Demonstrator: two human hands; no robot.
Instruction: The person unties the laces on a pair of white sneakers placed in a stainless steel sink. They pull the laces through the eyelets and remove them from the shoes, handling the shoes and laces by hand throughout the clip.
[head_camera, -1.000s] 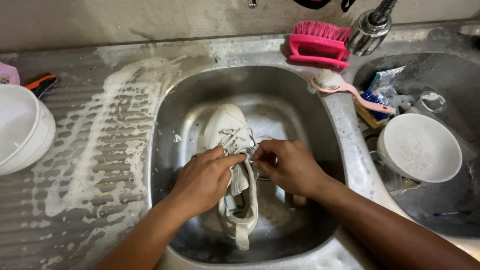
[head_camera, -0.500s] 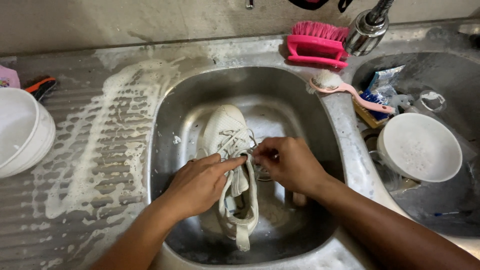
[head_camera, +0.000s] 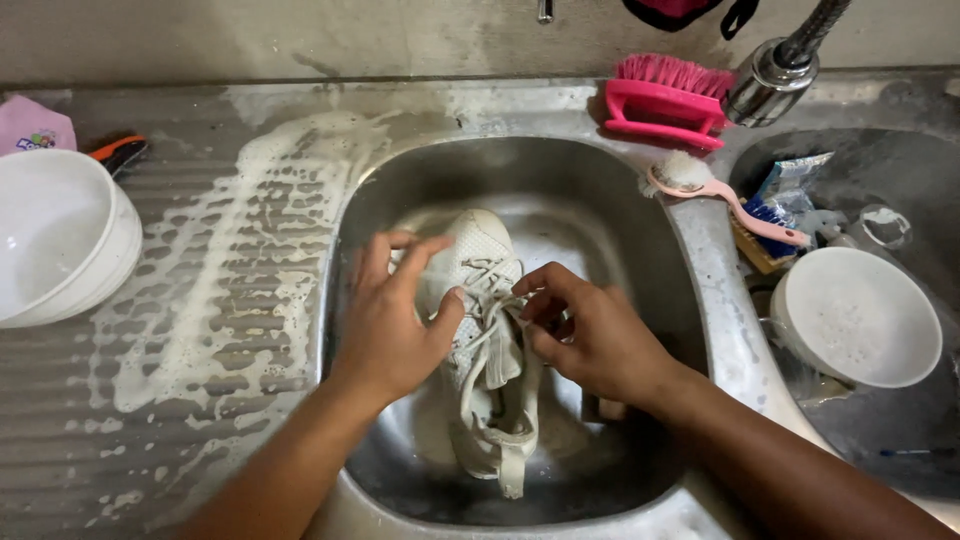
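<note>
left hand (head_camera: 395, 320) shifted up over shoe (head_camera: 482, 262), right hand (head_camera: 590, 335) unmoved

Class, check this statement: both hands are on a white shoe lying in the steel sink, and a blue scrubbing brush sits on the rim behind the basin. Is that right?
Not quite. The scrubbing brush is pink, not blue, as the head view shows. The rest holds: the left hand and right hand are on the white shoe in the steel sink.
</note>
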